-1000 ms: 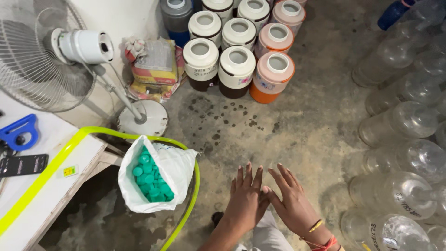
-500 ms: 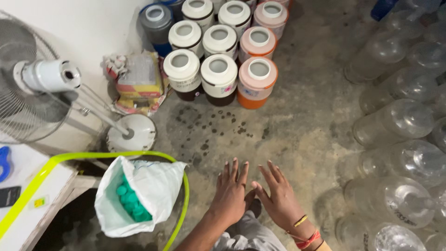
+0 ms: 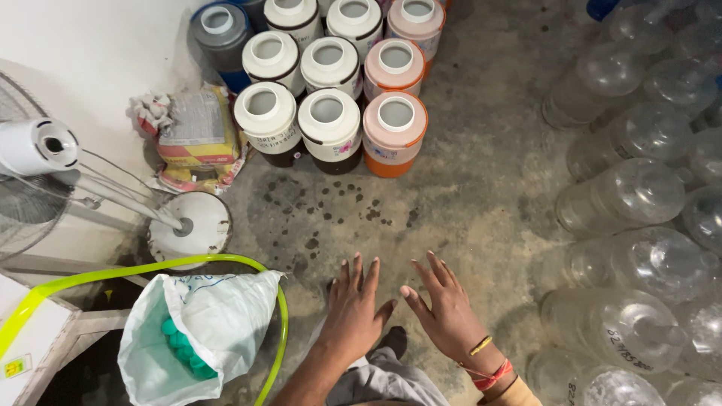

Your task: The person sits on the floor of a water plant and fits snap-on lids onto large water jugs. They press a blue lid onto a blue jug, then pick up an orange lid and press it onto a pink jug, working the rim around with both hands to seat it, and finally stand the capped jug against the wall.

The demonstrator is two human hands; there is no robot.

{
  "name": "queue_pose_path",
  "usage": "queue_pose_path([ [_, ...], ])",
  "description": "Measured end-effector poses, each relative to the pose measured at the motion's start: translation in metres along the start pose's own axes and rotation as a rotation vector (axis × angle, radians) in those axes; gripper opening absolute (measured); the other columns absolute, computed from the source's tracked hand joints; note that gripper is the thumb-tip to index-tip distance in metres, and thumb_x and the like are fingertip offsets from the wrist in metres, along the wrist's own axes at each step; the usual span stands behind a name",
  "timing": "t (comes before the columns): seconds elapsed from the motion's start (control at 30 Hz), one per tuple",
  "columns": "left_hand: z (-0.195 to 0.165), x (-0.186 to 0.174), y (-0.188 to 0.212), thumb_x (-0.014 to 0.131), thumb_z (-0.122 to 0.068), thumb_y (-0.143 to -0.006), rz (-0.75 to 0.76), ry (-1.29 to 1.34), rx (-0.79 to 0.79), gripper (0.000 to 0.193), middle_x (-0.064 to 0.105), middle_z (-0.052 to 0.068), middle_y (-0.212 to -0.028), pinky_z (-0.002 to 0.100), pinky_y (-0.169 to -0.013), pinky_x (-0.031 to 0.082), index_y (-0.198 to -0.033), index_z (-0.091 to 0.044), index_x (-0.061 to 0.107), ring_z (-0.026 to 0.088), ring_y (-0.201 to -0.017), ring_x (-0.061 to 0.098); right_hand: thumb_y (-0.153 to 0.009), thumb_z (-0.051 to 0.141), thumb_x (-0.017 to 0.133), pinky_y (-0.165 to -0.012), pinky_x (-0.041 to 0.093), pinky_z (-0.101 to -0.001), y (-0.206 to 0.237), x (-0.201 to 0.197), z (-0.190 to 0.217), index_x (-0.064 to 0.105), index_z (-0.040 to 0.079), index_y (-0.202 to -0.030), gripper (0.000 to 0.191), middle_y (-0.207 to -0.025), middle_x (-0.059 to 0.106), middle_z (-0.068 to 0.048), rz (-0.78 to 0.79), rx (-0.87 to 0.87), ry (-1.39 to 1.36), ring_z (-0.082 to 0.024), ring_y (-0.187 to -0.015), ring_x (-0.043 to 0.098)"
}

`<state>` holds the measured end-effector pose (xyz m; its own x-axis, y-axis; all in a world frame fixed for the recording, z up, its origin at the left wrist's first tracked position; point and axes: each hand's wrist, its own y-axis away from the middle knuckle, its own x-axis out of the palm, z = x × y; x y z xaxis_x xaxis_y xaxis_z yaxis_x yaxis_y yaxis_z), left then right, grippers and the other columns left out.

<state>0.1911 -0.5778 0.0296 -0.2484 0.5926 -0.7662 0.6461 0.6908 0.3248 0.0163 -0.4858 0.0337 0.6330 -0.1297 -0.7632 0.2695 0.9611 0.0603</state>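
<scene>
Both hands, left [image 3: 353, 312] and right [image 3: 447, 316], hover spread and empty over the stained concrete floor [image 3: 481, 195]. Capped jars [image 3: 331, 124] cluster ahead by a white wall; clear bottles [image 3: 639, 195] crowd the right. At left, a sack [image 3: 218, 323] of green caps [image 3: 184, 349], a yellow hose [image 3: 282, 323] and a fan [image 3: 37, 146].

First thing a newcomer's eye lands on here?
Two bare hands, left hand and right hand, spread open and empty above the stained concrete floor. Capped jars cluster by the wall at the top, clear empty bottles pile up on the right, and a white sack of teal caps sits lower left.
</scene>
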Motion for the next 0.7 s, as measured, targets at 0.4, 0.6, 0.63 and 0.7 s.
queue_pose_path([
  [0.4,0.068,-0.010,-0.126,0.066,-0.044,-0.094,-0.172,-0.020,0.141,0.085,0.020,0.031,-0.162,0.064,-0.115,0.023,-0.157,-0.007,0.024,0.055,-0.146,0.020,-0.095,0.041,0.063,-0.112,0.034,-0.0518,-0.109,-0.018,0.005,0.055,0.007,-0.141,0.058,-0.155,0.041,-0.028,0.030,0.028,0.135,-0.047,-0.142,0.039],
  [0.6,0.097,-0.051,-0.201,0.064,-0.045,-0.096,-0.145,0.034,0.147,0.082,0.021,0.029,-0.163,0.067,-0.113,0.026,-0.159,-0.010,0.024,0.053,-0.149,0.021,-0.095,0.043,0.062,-0.112,0.032,-0.0537,-0.186,-0.025,0.009,0.055,0.008,-0.141,0.058,-0.156,0.038,-0.028,0.054,0.122,0.179,-0.047,-0.143,0.036],
  [0.63,0.101,-0.059,-0.215,0.064,-0.045,-0.096,-0.113,0.016,0.145,0.083,0.021,0.029,-0.163,0.067,-0.113,0.025,-0.159,-0.011,0.023,0.053,-0.149,0.020,-0.095,0.043,0.062,-0.112,0.032,-0.0540,-0.197,-0.026,0.009,0.055,0.009,-0.141,0.058,-0.156,0.039,-0.027,0.052,0.153,0.177,-0.046,-0.144,0.036],
  [0.7,0.108,-0.072,-0.239,0.064,-0.046,-0.094,-0.053,-0.022,0.133,0.085,0.020,0.029,-0.162,0.066,-0.113,0.024,-0.159,-0.012,0.022,0.053,-0.148,0.018,-0.096,0.044,0.062,-0.113,0.032,-0.0542,-0.218,-0.025,0.010,0.055,0.009,-0.141,0.058,-0.156,0.039,-0.027,0.030,0.184,0.161,-0.046,-0.144,0.036],
])
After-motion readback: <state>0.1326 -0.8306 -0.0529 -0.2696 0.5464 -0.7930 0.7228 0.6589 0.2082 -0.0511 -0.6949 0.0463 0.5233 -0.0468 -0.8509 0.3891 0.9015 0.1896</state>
